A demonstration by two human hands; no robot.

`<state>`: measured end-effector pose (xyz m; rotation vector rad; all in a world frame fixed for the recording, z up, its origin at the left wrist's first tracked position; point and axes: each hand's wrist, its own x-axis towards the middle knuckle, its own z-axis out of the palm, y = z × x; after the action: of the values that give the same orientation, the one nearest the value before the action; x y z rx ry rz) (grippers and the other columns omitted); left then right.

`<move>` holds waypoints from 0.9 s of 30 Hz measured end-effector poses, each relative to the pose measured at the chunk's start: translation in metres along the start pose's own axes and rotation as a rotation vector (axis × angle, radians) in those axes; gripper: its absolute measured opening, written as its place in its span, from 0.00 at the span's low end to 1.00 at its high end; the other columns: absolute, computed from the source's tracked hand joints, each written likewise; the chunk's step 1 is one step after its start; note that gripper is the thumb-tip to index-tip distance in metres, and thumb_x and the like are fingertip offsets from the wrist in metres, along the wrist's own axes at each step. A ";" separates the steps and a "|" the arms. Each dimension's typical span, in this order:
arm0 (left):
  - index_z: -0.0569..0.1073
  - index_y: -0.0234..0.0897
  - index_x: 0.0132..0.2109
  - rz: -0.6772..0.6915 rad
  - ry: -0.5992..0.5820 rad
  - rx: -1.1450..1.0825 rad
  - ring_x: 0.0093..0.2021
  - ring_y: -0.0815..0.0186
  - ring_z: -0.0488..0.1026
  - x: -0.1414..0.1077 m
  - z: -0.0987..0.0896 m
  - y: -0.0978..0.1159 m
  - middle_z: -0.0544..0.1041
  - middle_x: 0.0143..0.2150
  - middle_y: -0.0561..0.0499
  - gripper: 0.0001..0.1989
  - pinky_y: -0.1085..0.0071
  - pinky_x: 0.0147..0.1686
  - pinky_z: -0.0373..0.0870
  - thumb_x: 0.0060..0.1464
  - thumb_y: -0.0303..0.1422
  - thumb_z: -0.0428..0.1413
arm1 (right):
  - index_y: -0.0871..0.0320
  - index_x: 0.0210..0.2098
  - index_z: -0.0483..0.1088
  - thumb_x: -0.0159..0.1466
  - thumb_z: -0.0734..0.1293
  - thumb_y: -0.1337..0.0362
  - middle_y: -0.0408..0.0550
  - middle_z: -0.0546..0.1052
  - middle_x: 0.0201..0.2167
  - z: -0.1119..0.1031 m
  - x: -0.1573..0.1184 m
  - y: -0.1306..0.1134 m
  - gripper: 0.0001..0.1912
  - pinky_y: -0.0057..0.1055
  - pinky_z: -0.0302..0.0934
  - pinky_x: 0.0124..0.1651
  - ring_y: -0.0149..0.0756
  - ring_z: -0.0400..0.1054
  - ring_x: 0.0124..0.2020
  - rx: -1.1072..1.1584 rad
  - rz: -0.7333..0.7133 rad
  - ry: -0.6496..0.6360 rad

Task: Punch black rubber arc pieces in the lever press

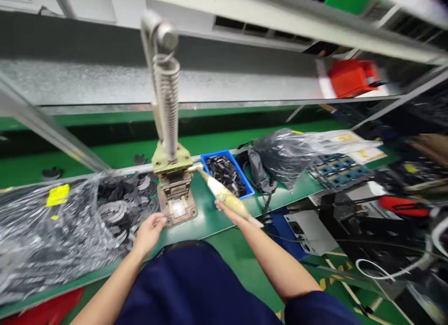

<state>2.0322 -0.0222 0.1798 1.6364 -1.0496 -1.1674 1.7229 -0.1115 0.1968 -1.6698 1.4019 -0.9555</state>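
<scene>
A hand-operated press (171,162) with a large coil spring (167,106) stands on the green bench. My right hand (231,214) is at the press's lever (227,197), a long handle wrapped in yellowish tape that slants down to the right; most of the fingers are hidden beneath it. Beside the left edge of the press base (191,212) is my left hand (150,229), its fingers curled and pinched together. What they hold, if anything, is hidden. Left of this hand lies a pile of dark curved parts (122,208), partly in a clear plastic bag (70,236).
A blue tray (248,181) of small black parts stands right of the press. Beyond it are a dark strap (259,169), a plastic-covered bundle (290,152) and circuit boards (338,169). Above the bench runs a metal shelf (245,78) with a red bin (352,78).
</scene>
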 end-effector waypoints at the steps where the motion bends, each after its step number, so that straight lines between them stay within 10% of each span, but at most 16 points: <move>1: 0.75 0.36 0.40 0.043 -0.040 0.049 0.37 0.60 0.76 -0.004 0.002 0.007 0.78 0.35 0.47 0.22 0.64 0.42 0.71 0.43 0.47 0.60 | 0.61 0.46 0.69 0.66 0.63 0.57 0.47 0.74 0.40 0.009 -0.007 -0.005 0.15 0.32 0.68 0.37 0.31 0.70 0.36 0.082 0.058 -0.081; 11: 0.75 0.41 0.52 0.337 -0.299 0.092 0.35 0.66 0.72 -0.023 0.018 0.053 0.75 0.43 0.46 0.21 0.70 0.41 0.69 0.50 0.33 0.60 | 0.60 0.34 0.71 0.52 0.74 0.52 0.45 0.78 0.28 0.063 -0.037 -0.069 0.19 0.23 0.59 0.23 0.23 0.63 0.19 0.618 0.496 -0.528; 27: 0.80 0.41 0.42 0.312 -0.241 0.202 0.34 0.65 0.73 -0.027 0.005 0.027 0.80 0.38 0.49 0.10 0.71 0.39 0.68 0.53 0.35 0.58 | 0.61 0.35 0.72 0.57 0.70 0.63 0.49 0.80 0.28 0.081 -0.041 -0.082 0.09 0.20 0.61 0.21 0.23 0.66 0.18 0.706 0.705 -0.553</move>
<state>2.0175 -0.0058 0.2109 1.4363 -1.5589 -1.0930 1.8260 -0.0541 0.2302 -0.7283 0.9789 -0.4339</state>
